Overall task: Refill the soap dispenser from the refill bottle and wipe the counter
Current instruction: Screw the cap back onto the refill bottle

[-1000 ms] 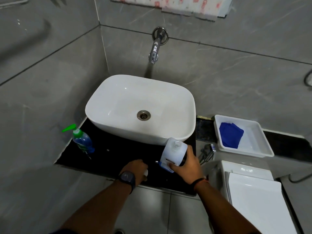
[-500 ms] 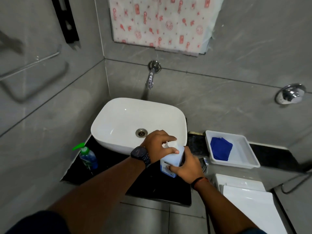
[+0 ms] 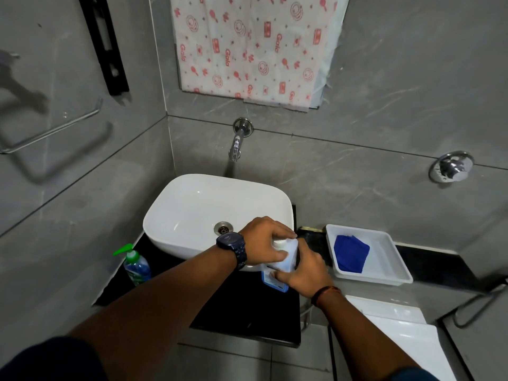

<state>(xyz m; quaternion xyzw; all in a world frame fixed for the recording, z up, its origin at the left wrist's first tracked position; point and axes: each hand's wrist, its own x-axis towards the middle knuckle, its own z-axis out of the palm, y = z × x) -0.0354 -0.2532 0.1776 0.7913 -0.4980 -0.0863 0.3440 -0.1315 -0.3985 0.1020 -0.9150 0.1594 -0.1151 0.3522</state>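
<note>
A white refill bottle [image 3: 288,255] with a blue label stands upright on the black counter [image 3: 242,312], just in front of the basin's right side. My right hand [image 3: 305,270] wraps its lower body from the right. My left hand [image 3: 264,240] sits on top, fingers closed around the white cap. The soap dispenser [image 3: 136,266], clear blue with a green pump, stands at the counter's left end, apart from both hands. A blue cloth [image 3: 350,253] lies in a white tray [image 3: 390,268] to the right.
A white basin [image 3: 192,213] fills the back of the counter under a wall tap [image 3: 237,145]. A white toilet tank lid [image 3: 398,328] lies at lower right. A chrome valve [image 3: 450,167] is on the right wall, a towel bar [image 3: 52,130] on the left wall.
My left hand rose from the counter onto the bottle's cap. The bottle went from tilted to upright. The view tipped upward, showing more wall.
</note>
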